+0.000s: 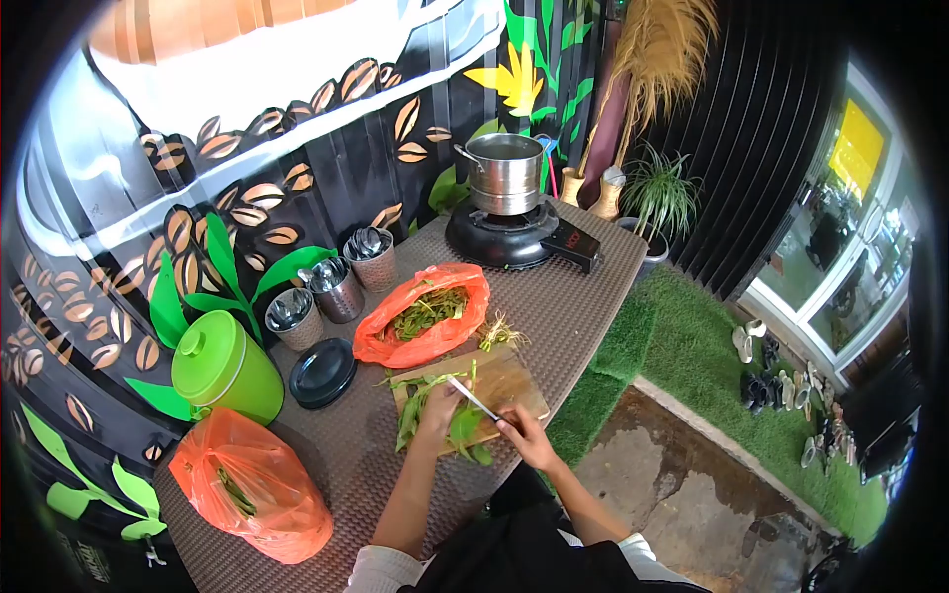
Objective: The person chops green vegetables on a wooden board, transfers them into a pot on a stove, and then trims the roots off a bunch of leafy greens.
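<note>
My right hand (526, 435) is wrapped round the dark handle of a knife (473, 397), whose blade points up and left toward my other hand. My left hand (441, 403) is closed on green leafy stems beside the blade tip. Under both hands lies a wooden cutting board (514, 378), with loose green leaves (465, 427) on its near part. Cut root ends (502, 332) rest at the board's far edge. Just beyond the board, an open orange plastic bag (372, 336) holds cut greens (427, 314).
A steel pot (504, 176) sits on a black portable stove (499, 240) at the table's far end. Three cutlery cups (339, 295), black plates (323, 374), a green lidded bucket (229, 371) and a full orange bag (259, 489) stand left on the brown table (381, 474).
</note>
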Available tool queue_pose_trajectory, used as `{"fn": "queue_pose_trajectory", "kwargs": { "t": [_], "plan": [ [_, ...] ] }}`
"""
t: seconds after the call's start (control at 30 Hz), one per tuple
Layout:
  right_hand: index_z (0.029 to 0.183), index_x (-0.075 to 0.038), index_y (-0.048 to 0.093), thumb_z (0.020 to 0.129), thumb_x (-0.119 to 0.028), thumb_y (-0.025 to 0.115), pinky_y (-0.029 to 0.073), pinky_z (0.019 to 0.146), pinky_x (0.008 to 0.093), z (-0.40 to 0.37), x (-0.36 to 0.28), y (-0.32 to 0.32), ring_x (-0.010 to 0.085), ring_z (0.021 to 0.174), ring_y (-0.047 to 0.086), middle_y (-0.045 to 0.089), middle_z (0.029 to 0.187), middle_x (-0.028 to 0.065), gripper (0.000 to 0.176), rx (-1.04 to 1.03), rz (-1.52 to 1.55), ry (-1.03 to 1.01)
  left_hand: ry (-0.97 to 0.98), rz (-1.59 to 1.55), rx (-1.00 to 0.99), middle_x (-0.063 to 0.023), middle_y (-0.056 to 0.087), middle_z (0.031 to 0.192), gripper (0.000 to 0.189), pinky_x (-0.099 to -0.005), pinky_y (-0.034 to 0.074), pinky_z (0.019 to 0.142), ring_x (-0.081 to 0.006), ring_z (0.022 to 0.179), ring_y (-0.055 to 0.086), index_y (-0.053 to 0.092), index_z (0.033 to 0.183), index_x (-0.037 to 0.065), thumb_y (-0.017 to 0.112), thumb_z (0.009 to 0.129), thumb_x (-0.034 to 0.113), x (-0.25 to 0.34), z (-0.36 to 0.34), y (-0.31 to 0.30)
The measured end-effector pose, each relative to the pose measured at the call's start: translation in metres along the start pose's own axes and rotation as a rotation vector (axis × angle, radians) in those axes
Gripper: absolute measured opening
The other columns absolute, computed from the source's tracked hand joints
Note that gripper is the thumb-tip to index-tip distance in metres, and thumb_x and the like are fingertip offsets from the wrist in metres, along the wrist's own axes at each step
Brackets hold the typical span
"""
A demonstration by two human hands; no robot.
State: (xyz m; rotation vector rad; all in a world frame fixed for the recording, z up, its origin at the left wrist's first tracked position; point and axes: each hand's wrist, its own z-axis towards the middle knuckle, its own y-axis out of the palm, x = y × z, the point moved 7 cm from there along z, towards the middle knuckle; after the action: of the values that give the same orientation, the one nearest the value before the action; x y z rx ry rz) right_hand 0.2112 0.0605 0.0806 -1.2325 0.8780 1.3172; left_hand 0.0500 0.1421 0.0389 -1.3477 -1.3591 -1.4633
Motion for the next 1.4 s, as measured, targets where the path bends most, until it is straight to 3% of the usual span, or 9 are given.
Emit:
{"fn": "queue_pose_trajectory", "kwargs": {
  "t": [0.1,0.27,0.4,0.6,0.8,0.9,1.1,1.27,1.4],
  "plan": [
    [0.107,0.0,0.052,0.089,-0.013,0.06,0.049,0.078,0.0319,-0.004,-0.013,-0.001,0.0174,0.088,0.062,0.064,0.096,0.0114,0.024,-0.03,-0.152,-0.033,0.036,-0.346,-0.023,-0.001,0.065,0.093,0.024,-0.0217,0.048,0.069,-0.0099,0.079,0.06,0.065,0.106,0.003,0.063,0.089,0.021,0.051,-0.036,0.031],
    [0.107,-0.001,0.058,0.085,-0.018,0.063,0.048,0.083,0.0376,-0.008,-0.03,-0.009,0.0314,0.094,0.063,0.063,0.098,0.0176,0.028,-0.109,-0.294,-0.167,-0.056,-0.562,-0.21,0.0,0.064,0.088,0.021,-0.0223,0.05,0.069,-0.0109,0.078,0.061,0.062,0.106,0.006,0.06,0.091,0.021,0.006,-0.011,0.022],
    [0.107,0.0,0.058,0.084,-0.015,0.063,0.049,0.082,0.0368,-0.009,-0.036,-0.007,0.0308,0.092,0.063,0.062,0.1,0.0165,0.029,-0.169,-0.401,-0.251,-0.214,-0.534,-0.111,-0.0017,0.063,0.086,0.021,-0.0255,0.052,0.067,-0.0131,0.076,0.063,0.06,0.107,0.006,0.059,0.092,0.021,-0.011,-0.002,0.022],
    [0.109,-0.002,0.058,0.083,-0.016,0.065,0.049,0.076,0.037,0.0,-0.039,-0.012,0.0308,0.086,0.062,0.062,0.092,0.0156,0.031,0.001,-0.496,-0.194,-0.326,-0.478,-0.115,-0.005,0.065,0.092,0.026,-0.0293,0.054,0.066,-0.0136,0.079,0.064,0.059,0.11,0.003,0.06,0.09,0.021,-0.036,0.0,0.022],
    [0.107,0.0,0.056,0.083,-0.019,0.065,0.05,0.078,0.0391,0.003,-0.041,-0.02,0.033,0.089,0.063,0.063,0.094,0.0181,0.032,0.091,-0.477,-0.196,-0.4,-0.484,0.0,-0.0047,0.064,0.09,0.025,-0.0295,0.054,0.061,-0.0143,0.075,0.063,0.058,0.111,0.004,0.06,0.091,0.018,-0.006,-0.021,0.039],
    [0.111,0.0,0.056,0.082,-0.017,0.066,0.05,0.079,0.0391,0.002,-0.039,-0.014,0.0324,0.089,0.063,0.063,0.093,0.0181,0.035,0.049,-0.46,-0.21,-0.296,-0.699,-0.051,-0.0042,0.064,0.09,0.024,-0.0271,0.053,0.061,-0.0125,0.075,0.062,0.059,0.11,0.005,0.06,0.091,0.019,-0.047,-0.004,0.025],
    [0.117,0.001,0.055,0.082,-0.016,0.066,0.049,0.083,0.038,0.002,-0.034,-0.009,0.0335,0.096,0.062,0.062,0.105,0.0214,0.04,0.089,-0.437,-0.27,-0.234,-0.415,-0.064,-0.0037,0.063,0.085,0.021,-0.0253,0.051,0.066,-0.0131,0.075,0.062,0.059,0.106,0.006,0.058,0.092,0.021,0.0,-0.015,0.043],
    [0.124,0.001,0.051,0.084,-0.013,0.064,0.045,0.091,0.0381,0.005,-0.034,-0.007,0.0327,0.106,0.058,0.058,0.121,0.0193,0.044,0.084,-0.374,-0.104,-0.297,-0.515,-0.017,-0.0052,0.063,0.089,0.016,-0.0288,0.054,0.066,-0.0155,0.077,0.063,0.058,0.105,0.005,0.055,0.092,0.013,-0.029,-0.005,0.037],
    [0.129,-0.002,0.05,0.084,-0.012,0.062,0.042,0.096,0.036,0.014,-0.036,-0.011,0.0301,0.112,0.056,0.056,0.125,0.017,0.048,0.128,-0.358,-0.243,-0.276,-0.544,-0.046,-0.0058,0.062,0.1,0.022,-0.0287,0.056,0.064,-0.0155,0.079,0.063,0.055,0.114,0.004,0.053,0.093,0.011,-0.031,-0.009,0.045]
  ]
}}
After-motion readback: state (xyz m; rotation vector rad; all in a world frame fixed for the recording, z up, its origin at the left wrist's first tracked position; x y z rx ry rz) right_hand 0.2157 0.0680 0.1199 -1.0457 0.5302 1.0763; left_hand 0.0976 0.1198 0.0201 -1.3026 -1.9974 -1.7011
